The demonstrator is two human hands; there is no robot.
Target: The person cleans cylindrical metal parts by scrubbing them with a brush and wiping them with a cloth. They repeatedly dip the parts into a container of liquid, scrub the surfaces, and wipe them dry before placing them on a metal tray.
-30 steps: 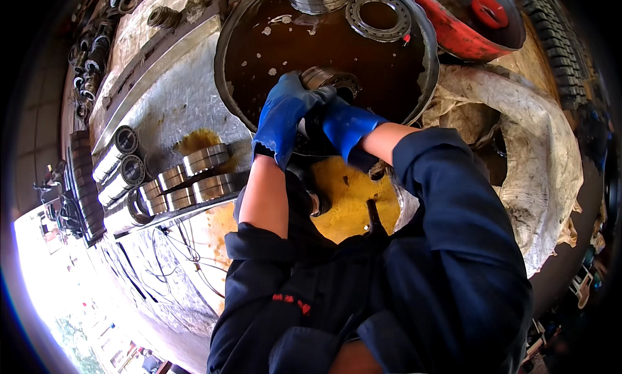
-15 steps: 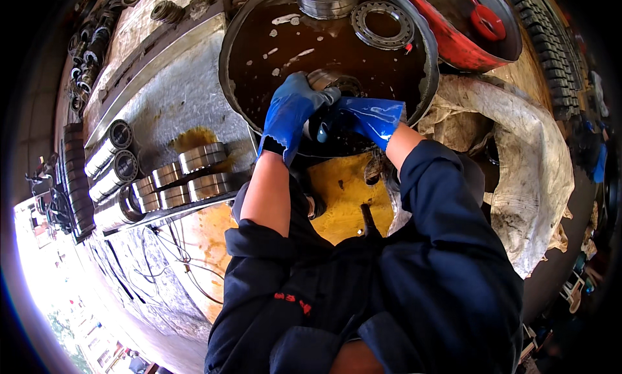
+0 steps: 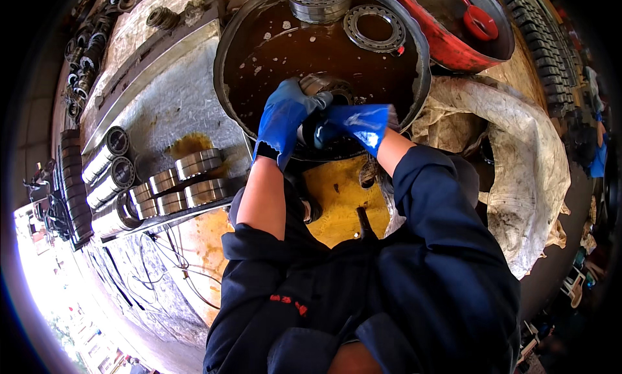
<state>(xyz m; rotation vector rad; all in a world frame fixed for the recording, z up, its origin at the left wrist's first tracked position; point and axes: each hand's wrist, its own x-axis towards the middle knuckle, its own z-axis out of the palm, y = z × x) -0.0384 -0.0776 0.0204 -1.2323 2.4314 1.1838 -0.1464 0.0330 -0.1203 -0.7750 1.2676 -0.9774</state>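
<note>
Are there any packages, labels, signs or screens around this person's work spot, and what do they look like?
No packages, signs or screens show.
Small red embroidered mark: on the chest of the dark blue work jacket, a short row of red shapes, too small to make out.
Crumpled pale sack or sheet: right of the round basin of brown liquid, dirty off-white, with no label visible.

A grey, oil-stained metal workbench [image 3: 162, 108] carries a round dark steel basin of brown oil [image 3: 223, 82]. Left of the basin, shiny steel bearing rings [image 3: 197, 163] lie in rows on the bench. Right of the basin, a crumpled dirty white sack [image 3: 518, 160] is spread.
</note>
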